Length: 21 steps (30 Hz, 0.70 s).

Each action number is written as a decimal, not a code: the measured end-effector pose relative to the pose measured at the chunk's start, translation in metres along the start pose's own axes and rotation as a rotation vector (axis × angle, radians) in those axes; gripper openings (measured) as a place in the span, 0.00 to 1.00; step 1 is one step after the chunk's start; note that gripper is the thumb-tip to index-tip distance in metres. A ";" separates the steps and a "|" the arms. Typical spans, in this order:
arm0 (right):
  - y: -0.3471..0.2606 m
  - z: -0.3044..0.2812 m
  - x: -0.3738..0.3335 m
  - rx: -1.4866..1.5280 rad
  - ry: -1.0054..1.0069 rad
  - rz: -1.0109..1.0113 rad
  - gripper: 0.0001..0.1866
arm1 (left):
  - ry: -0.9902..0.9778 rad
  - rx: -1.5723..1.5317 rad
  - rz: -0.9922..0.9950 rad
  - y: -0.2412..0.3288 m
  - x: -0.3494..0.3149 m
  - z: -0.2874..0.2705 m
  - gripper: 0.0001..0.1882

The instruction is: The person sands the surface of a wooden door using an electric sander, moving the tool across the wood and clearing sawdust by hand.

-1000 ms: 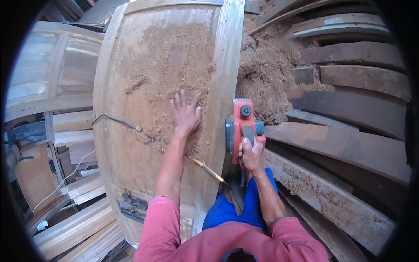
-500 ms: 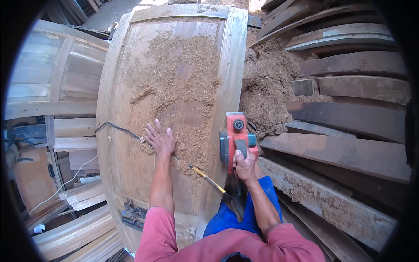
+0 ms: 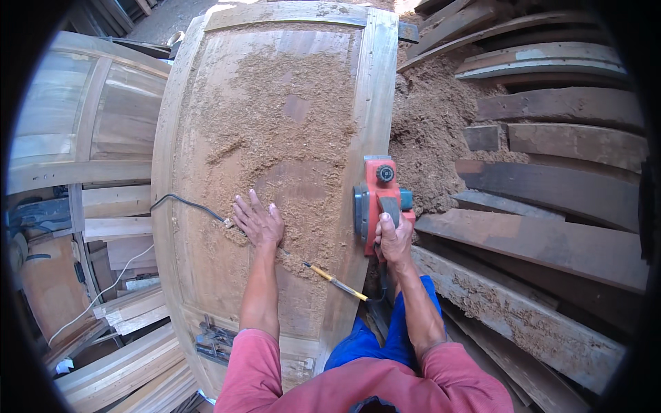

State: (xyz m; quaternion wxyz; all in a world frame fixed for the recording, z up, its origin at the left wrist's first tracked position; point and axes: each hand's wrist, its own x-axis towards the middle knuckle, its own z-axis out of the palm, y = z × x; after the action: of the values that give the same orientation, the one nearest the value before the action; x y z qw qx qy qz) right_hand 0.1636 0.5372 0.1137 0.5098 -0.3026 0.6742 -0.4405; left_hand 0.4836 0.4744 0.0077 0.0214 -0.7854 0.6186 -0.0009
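The left hand [image 3: 258, 221] has slid nearer across the door [image 3: 275, 138], fingers spread flat in the shavings [image 3: 275, 103]. The right hand [image 3: 394, 237] stays clenched on the planer [image 3: 377, 199], drawn back along the door's right edge.

Door [image 3: 206, 275] bare matt wood; planer [image 3: 377, 196] red plastic.

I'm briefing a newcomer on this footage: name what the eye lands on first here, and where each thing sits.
First, the red electric planer on the right edge of the big wooden door panel, gripped by the right hand. Next, the drift of sawdust over the panel's middle, with the left hand pressed flat at its lower edge. Dark planks lie stacked to the right.
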 end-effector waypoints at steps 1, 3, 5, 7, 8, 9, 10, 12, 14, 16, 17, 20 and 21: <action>-0.002 0.001 0.004 0.005 0.002 -0.012 0.28 | 0.008 -0.006 0.004 0.001 0.000 0.000 0.43; -0.003 0.001 0.013 0.010 0.003 -0.024 0.29 | 0.016 -0.011 0.007 0.001 0.000 0.000 0.43; -0.003 0.000 0.022 0.017 -0.018 -0.037 0.28 | 0.003 -0.012 0.003 0.001 0.001 0.000 0.43; -0.009 0.002 0.028 0.014 -0.017 -0.032 0.27 | -0.013 -0.019 -0.004 0.001 0.001 0.000 0.43; -0.012 0.002 0.029 0.011 -0.014 -0.026 0.27 | -0.030 -0.027 -0.008 0.001 0.000 -0.001 0.43; -0.017 0.004 0.032 0.013 -0.016 -0.033 0.27 | -0.023 -0.029 -0.010 0.001 0.001 0.000 0.43; -0.021 0.007 0.034 0.027 -0.009 -0.021 0.26 | -0.020 -0.028 -0.009 0.000 0.000 -0.001 0.43; -0.024 0.008 0.040 0.042 0.000 -0.013 0.26 | -0.013 -0.029 -0.007 -0.001 0.000 -0.001 0.43; -0.025 0.009 0.049 0.059 0.001 -0.019 0.25 | -0.043 -0.024 -0.020 0.001 0.001 -0.001 0.44; -0.027 0.011 0.057 0.048 0.002 -0.031 0.25 | -0.008 -0.021 -0.006 -0.001 -0.001 0.001 0.44; -0.028 0.012 0.062 0.037 0.004 -0.042 0.25 | 0.026 -0.018 0.008 -0.002 -0.001 0.002 0.44; -0.031 0.012 0.079 0.027 0.007 -0.067 0.25 | 0.015 -0.022 0.007 0.001 0.000 0.001 0.44; -0.037 0.014 0.083 0.027 0.005 -0.063 0.25 | 0.012 -0.018 0.006 0.000 0.000 0.001 0.44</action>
State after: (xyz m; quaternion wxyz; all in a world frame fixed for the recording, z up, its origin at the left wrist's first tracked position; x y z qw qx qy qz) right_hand 0.1510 0.4467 0.1106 0.4981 -0.3155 0.6595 -0.4662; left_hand 0.4833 0.4742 0.0066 0.0104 -0.7838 0.6209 -0.0002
